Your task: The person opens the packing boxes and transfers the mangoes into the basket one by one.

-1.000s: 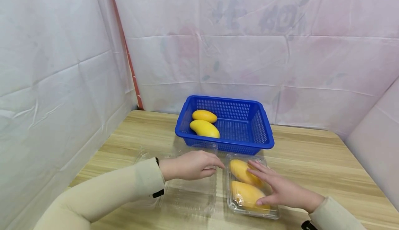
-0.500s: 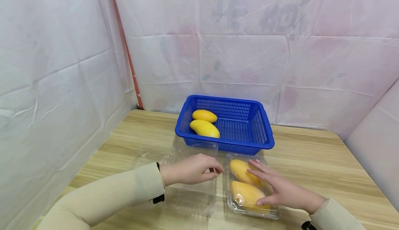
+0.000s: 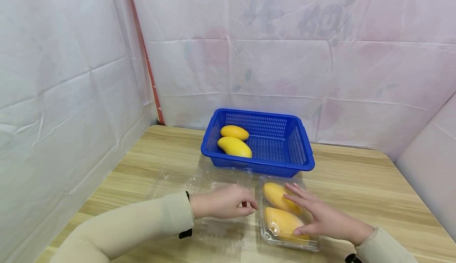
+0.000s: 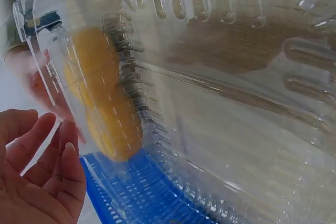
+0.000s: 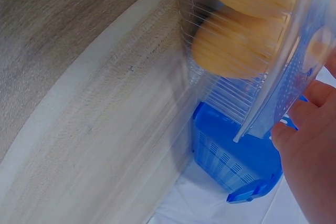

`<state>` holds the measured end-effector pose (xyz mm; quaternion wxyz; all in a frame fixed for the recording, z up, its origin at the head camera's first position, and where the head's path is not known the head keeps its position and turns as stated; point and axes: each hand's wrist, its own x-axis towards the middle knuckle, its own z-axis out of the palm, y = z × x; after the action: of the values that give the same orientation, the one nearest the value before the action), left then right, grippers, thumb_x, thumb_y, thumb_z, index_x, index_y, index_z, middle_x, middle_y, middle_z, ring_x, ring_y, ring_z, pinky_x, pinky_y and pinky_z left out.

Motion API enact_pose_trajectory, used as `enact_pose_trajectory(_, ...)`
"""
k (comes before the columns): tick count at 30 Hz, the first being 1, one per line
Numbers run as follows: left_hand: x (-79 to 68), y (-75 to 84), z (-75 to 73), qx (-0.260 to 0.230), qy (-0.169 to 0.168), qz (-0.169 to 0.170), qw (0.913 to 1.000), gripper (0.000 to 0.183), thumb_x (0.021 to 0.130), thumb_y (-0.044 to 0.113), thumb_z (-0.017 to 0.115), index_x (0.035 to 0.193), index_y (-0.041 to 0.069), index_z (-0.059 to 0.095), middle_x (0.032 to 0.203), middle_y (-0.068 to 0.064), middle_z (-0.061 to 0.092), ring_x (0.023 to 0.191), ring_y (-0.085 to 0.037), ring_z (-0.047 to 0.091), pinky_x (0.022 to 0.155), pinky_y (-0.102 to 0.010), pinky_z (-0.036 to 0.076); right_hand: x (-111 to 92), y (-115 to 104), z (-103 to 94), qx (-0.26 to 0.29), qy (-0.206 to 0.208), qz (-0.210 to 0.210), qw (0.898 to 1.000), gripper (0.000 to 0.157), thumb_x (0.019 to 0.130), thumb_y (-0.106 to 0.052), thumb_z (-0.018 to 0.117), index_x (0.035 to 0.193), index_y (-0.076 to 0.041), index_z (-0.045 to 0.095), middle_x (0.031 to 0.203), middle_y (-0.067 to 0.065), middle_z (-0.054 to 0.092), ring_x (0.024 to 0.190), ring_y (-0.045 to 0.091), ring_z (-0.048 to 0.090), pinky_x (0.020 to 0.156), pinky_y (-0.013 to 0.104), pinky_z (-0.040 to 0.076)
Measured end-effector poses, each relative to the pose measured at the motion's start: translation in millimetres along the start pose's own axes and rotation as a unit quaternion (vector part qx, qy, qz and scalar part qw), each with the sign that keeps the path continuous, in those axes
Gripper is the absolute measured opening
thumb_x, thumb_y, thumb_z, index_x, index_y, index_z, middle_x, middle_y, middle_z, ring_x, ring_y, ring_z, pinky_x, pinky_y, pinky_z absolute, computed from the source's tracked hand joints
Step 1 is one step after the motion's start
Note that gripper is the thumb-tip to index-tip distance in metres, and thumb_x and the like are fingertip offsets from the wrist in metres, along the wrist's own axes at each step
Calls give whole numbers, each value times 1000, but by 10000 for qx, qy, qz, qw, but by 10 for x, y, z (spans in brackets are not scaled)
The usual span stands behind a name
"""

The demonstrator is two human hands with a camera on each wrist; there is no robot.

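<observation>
While the right hand (image 3: 318,215) spreads over a clear box (image 3: 285,243) of yellow mangoes (image 3: 280,220), the left hand (image 3: 228,202) curls empty at nine o'clock.

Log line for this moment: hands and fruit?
left hand: empty, above open clear plastic box | right hand: spread over lidded clear plastic box with two oval yellow fruits | blue plastic basket: two more fruits

Head view forward-down, wrist views close, blue basket (image 3: 268,148) shared

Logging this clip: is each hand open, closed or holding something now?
Left hand: open, holding nothing.
Right hand: open, spread over the clear fruit box.
</observation>
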<state>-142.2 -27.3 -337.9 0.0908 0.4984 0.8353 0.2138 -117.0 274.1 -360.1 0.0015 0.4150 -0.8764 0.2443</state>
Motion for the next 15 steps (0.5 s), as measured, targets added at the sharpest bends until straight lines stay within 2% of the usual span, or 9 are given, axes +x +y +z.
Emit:
enact_pose_trajectory(6,24,17,35,88,-78,-48,9999,21,94,18,55,108,14,69,101,10,65,79,10,53,74,-6,39,1,11,-3,-17,94,-48,9999,75,76,-41,72,138,-9,45,150,10,27,138,3,4,97,7,4)
enact_pose_trajectory(15,95,71,58,384,-628,-181,9971,21,90,17,58,108,14,68,102,10,66,81,7,57,73,-7,41,16,10,-6,-36,117,-112,9999,74,76,-41,72,137,-8,46,149,12,29,136,-2,1,98,4,2)
